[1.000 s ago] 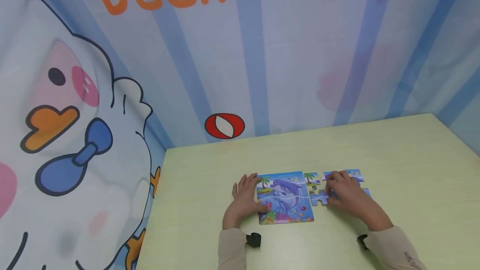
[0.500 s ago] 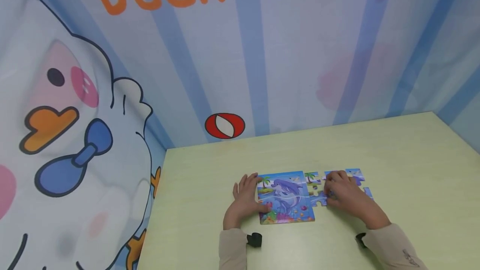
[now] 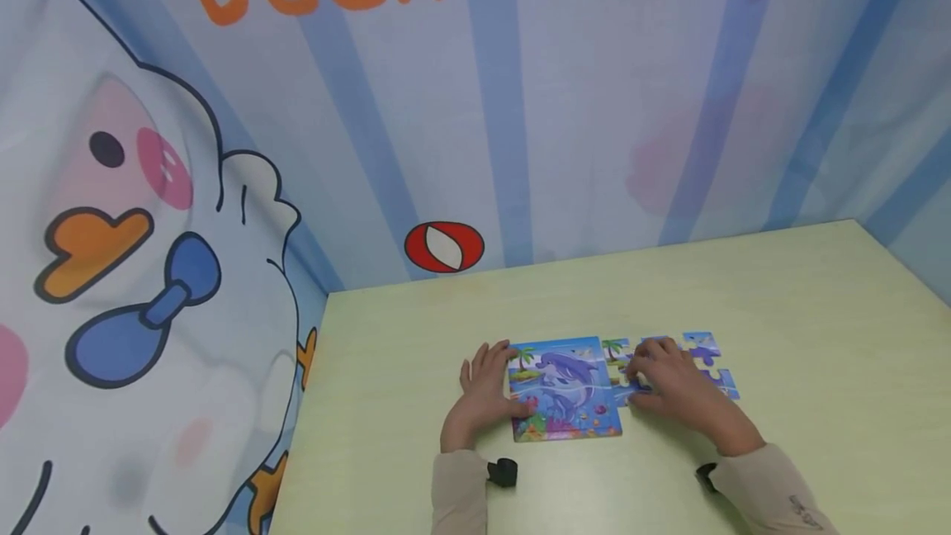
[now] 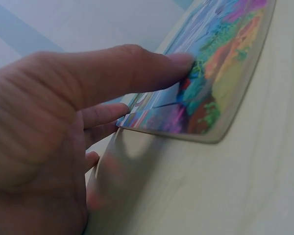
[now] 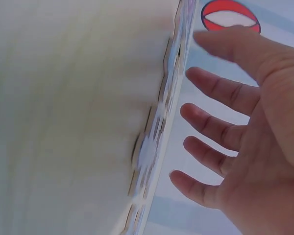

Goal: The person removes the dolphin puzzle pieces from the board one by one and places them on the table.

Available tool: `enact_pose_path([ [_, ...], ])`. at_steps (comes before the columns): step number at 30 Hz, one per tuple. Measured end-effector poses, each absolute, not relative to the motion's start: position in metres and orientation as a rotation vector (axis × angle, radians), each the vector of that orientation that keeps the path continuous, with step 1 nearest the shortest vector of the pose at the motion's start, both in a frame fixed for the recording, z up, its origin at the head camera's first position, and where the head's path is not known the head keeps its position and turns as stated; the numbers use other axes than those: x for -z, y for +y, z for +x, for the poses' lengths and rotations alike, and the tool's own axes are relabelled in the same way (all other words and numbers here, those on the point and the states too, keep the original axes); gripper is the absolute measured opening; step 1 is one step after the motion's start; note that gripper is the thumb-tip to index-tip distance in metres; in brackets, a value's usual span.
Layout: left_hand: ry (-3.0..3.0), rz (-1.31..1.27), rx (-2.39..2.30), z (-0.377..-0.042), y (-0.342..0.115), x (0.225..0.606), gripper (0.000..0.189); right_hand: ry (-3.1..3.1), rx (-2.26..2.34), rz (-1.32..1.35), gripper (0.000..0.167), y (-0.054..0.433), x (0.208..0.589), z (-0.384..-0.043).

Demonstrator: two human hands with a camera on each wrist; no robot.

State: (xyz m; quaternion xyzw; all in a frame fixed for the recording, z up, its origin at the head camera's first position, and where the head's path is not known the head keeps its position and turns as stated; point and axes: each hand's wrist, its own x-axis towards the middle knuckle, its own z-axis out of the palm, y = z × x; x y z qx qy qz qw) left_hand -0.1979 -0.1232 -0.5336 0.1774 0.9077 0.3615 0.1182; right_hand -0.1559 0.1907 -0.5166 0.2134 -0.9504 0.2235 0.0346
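My left hand (image 3: 488, 393) rests at the left side of a flat dolphin picture board (image 3: 568, 386), its thumb lying straight on the picture, as the left wrist view shows. The other fingers of that hand lie at the board's edge. My right hand (image 3: 679, 386) is over loose jigsaw pieces right of the board, partly hiding them. In the right wrist view the right hand's fingers (image 5: 210, 88) are spread, with nothing seen gripped between them. A palm-tree jigsaw piece (image 3: 614, 350) lies against the board's right edge.
More jigsaw pieces (image 3: 701, 345) lie just beyond the right hand, and another piece (image 3: 728, 385) is nearer its wrist. The pale wooden table (image 3: 386, 370) meets a cloth backdrop (image 3: 594, 106) behind it and a duck-printed cloth (image 3: 253, 304) on the left.
My right hand has shifted slightly left, toward the board, uncovering more of the pieces on the right. The left hand and the board stay in place.
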Motion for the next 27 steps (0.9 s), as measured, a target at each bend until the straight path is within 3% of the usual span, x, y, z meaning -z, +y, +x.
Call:
enact_pose_path([
  [11, 2.659, 0.513, -1.036, -0.199, -0.123, 0.537, 0.082, -2.971, -0.712, 0.762, 0.031, 0.168, 0.515, -0.157],
  [27, 2.659, 0.561, -1.055, -0.2, -0.124, 0.536, 0.075, -2.995, -0.673, 0.796, 0.032, 0.153, 0.513, -0.158],
])
